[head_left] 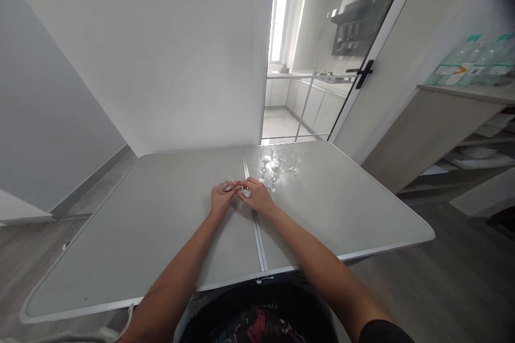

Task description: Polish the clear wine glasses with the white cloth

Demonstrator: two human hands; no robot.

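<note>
Both my hands meet over the middle of the folding table (156, 230), close to its centre seam. My left hand (222, 198) is closed around a clear stemmed glass (226, 186), whose bowl shows above the fingers. My right hand (258, 198) is bent in at the glass's right end, with fingertips touching my left fingers. Something pale and clear, perhaps the glass's foot, shows beneath the right fingers; its outline is hard to make out. Just beyond my right hand, several clear stemmed glasses stand upright, among them a near glass (276, 167) and a left glass (266, 157).
A white wall (193, 64) rises behind the table. Beside it is a glass door (317, 37) with a black handle (364, 73), showing a kitchen behind. At right, plastic bottles (466, 67) stand on a wooden shelf unit (446, 134).
</note>
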